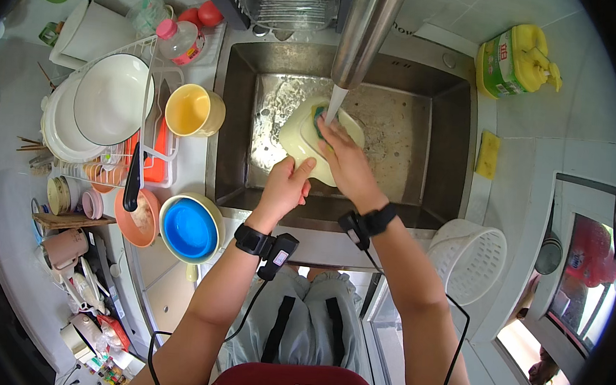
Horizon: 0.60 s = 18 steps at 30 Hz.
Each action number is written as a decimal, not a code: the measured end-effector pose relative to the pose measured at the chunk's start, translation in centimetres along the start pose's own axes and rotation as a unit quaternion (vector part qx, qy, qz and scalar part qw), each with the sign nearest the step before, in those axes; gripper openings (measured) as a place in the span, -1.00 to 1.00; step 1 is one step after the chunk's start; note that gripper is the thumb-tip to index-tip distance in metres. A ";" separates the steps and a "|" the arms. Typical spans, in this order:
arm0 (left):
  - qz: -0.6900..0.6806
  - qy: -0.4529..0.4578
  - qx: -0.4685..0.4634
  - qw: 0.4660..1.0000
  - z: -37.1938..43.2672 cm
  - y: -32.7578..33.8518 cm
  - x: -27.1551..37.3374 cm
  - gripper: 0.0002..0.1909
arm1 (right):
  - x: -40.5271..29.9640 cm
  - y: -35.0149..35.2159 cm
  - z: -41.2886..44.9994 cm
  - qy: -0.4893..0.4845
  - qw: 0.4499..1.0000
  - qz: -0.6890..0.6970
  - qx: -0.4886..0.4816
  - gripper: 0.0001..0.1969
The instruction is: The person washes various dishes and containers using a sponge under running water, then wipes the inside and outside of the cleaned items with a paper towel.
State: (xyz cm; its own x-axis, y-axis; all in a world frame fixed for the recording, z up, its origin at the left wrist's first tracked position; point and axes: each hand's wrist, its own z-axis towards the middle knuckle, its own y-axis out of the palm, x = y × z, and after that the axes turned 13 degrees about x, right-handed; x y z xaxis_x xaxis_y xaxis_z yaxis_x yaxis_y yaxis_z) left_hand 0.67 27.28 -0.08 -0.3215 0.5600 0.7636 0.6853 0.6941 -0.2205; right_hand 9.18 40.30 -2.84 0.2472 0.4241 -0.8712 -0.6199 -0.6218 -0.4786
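Note:
A pale yellow, wavy-edged dish (297, 137) is tilted inside the stainless steel sink (450, 149). My left hand (285, 185) grips its near rim, thumb on top. Over the dish lies my right hand (352, 166), pressing a green and yellow scrub sponge (318, 120) against its surface; the palm hides part of the sponge. From the metal faucet (354, 49) above, a stream of water (337, 100) runs down at my right fingers. The sink floor is wet.
A yellow mug (195, 110) and a wire dish rack (110, 158) with white bowls stand left. A blue bowl (190, 228) sits nested in a pan at the near left. At right are a yellow sponge (488, 154), a detergent jug (513, 62) and a white perforated basket (473, 262).

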 end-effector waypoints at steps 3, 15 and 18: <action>0.004 0.016 0.023 1.000 0.7 -0.6 -0.6 -0.64 | -2.0 0.3 -2.6 -0.072 0.996 0.030 -0.033 -0.60; 0.004 0.035 -0.012 0.999 1.3 -1.5 1.1 -0.70 | -0.5 -2.4 -1.5 -0.176 0.980 0.005 -0.093 -0.60; 0.030 0.035 -0.030 0.999 1.1 -1.1 1.0 -0.68 | 1.2 -3.4 -1.0 -0.128 0.990 -0.036 -0.047 -0.59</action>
State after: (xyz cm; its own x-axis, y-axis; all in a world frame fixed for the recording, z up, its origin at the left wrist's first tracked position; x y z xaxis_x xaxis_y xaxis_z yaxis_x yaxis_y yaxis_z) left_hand -1.12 27.63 0.22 -0.2345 0.5648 0.7912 0.7405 0.6311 -0.2311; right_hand 12.34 42.24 -2.35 0.0842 0.6141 -0.7847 -0.5328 -0.6378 -0.5562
